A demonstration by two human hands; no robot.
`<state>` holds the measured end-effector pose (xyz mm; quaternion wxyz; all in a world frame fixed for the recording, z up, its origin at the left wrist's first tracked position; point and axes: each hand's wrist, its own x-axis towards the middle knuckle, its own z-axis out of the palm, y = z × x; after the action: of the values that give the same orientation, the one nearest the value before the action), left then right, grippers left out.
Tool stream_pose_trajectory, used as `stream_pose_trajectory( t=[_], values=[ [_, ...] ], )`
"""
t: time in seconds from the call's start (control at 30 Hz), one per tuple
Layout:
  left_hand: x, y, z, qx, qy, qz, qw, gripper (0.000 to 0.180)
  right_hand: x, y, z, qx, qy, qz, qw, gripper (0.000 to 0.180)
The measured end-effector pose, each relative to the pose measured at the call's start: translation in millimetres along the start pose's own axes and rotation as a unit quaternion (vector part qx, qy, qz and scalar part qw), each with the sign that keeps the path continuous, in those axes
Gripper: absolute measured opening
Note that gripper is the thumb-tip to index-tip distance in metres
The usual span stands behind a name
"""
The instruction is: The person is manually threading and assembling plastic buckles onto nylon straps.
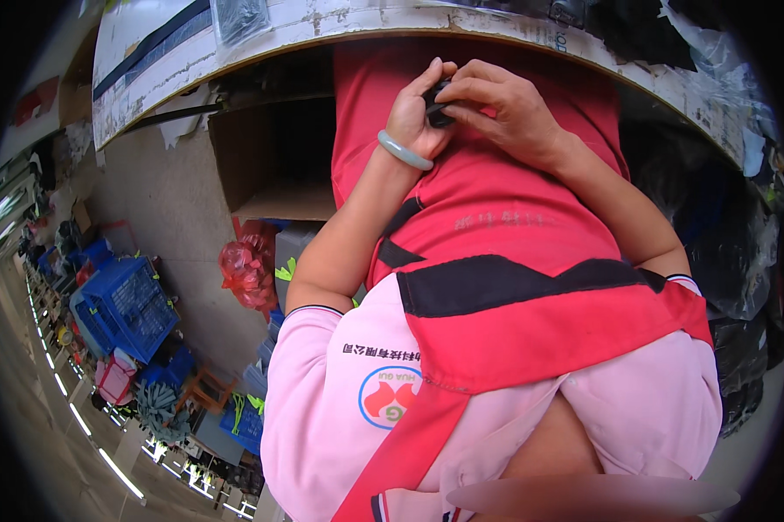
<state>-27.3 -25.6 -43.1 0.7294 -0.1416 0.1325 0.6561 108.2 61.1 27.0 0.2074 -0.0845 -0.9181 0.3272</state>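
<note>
Above the lap of my red apron, a small black object sits between my two hands. Its exact kind is hidden by my fingers. My left hand cradles it from below, thumb up along its side, and a pale green bangle circles that wrist. From the other side my right hand reaches over, thumb and fingers bent and pressing on the same piece. Both hands are close together, just short of the table edge.
A worn white tabletop curves across the front, with a clear plastic bag on it. Under it stands an open cardboard box. A red plastic bag and blue crates are at left; black plastic bags are at right.
</note>
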Motion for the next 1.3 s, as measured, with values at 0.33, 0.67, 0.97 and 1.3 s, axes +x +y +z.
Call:
stream_pose_trajectory(
  t=[0.33, 0.67, 0.97, 1.3],
  values=[
    [-8, -21, 36, 0.317, 0.054, 0.06, 0.945, 0.024, -26, 28, -18, 0.55, 0.084, 0.398, 0.729, 0.017],
    [8, -12, 47, 0.351, 0.084, 0.069, 0.93, 0.019, -48, 41, -91, 0.025, 0.26, 0.263, 0.929, 0.017],
    [10, -23, 63, 0.494, 0.106, 0.1, 0.857, 0.017, -40, 43, -117, 0.029, 0.271, 0.265, 0.925, 0.017],
    [7, -25, 64, 0.569, 0.096, 0.193, 0.794, 0.014, -39, 9, -66, 0.373, 0.029, 0.472, 0.798, 0.022]
  ],
)
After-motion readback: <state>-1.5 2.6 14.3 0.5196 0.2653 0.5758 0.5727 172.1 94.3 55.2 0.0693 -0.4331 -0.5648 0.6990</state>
